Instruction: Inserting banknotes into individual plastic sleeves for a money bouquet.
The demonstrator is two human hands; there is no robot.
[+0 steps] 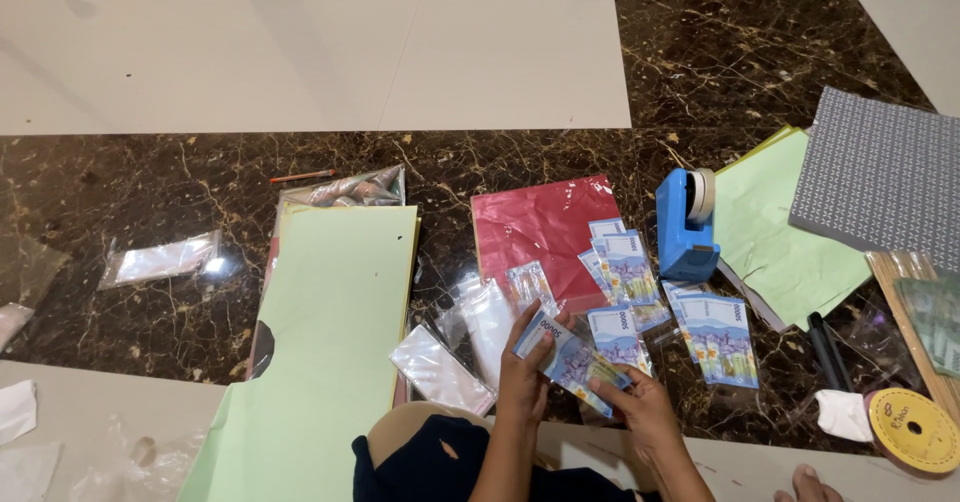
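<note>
I hold a small stack of blue banknotes [567,359] in both hands, low in the middle of the head view. My left hand [524,374] grips its left end, fingers curled over the top. My right hand [640,402] pinches its lower right end. More blue banknotes [625,267] lie just beyond on a red paper sheet [535,224], and another pile of banknotes [718,337] lies to the right. Clear plastic sleeves [442,367] lie left of my hands.
A blue tape dispenser [686,224] stands behind the notes. Light green paper sheets [325,342] lie left, another green sheet [780,232] and a grey patterned board [885,177] right. A yellow ribbon spool [915,430], wooden sticks [905,307] and a black marker [822,350] sit far right.
</note>
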